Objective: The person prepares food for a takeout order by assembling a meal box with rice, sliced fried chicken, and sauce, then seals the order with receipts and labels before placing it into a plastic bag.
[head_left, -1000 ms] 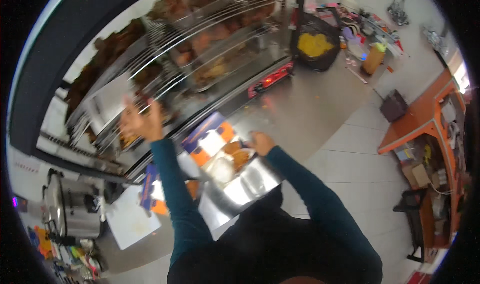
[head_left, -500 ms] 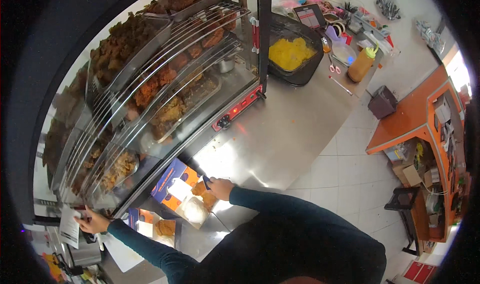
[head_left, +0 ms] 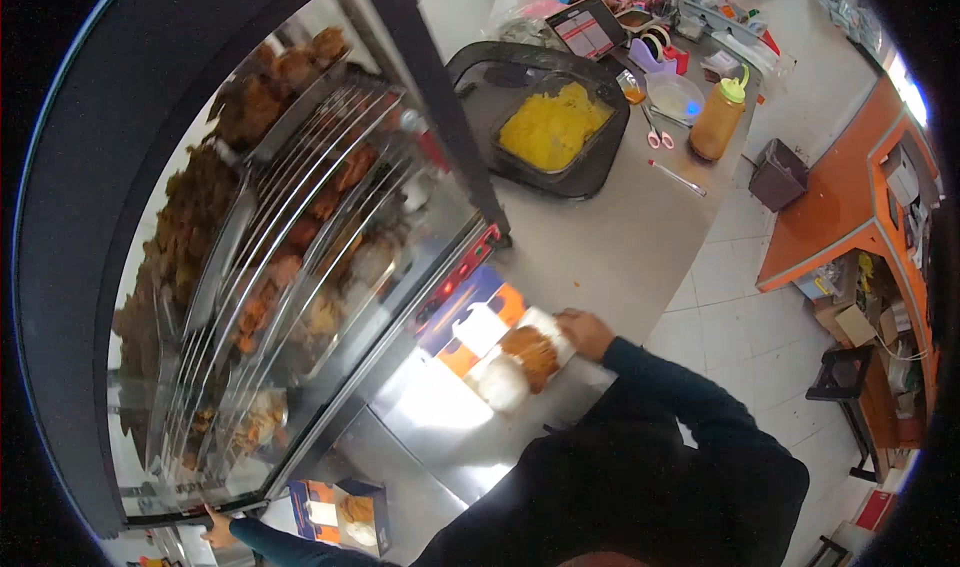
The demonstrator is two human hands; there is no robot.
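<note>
My right hand (head_left: 588,334) grips the right edge of an open meal box (head_left: 455,355) on the metal counter. Inside the box are a piece of fried chicken (head_left: 530,357) and a white rounded mound (head_left: 503,384), perhaps wrapped rice. Its blue and orange lid is folded back toward the glass display cabinet (head_left: 350,407). At the cabinet's lower left corner is my left hand (head_left: 217,529), small and partly blurred, with a finger stretched out by the frame and nothing visible in it. A second open box (head_left: 378,502) with fried chicken stands near my left forearm.
Fried chicken fills the cabinet's wire racks (head_left: 290,197). Farther along the counter are a black tray of yellow food (head_left: 555,127), scissors (head_left: 655,132), a pen (head_left: 678,177) and a sauce bottle (head_left: 718,122). An orange desk (head_left: 840,197) and a bin (head_left: 778,175) stand beyond the counter.
The meal box and my right hand have moved right along the counter. My left hand has gone from beside a white paper to the cabinet's lower corner. The view has shifted.
</note>
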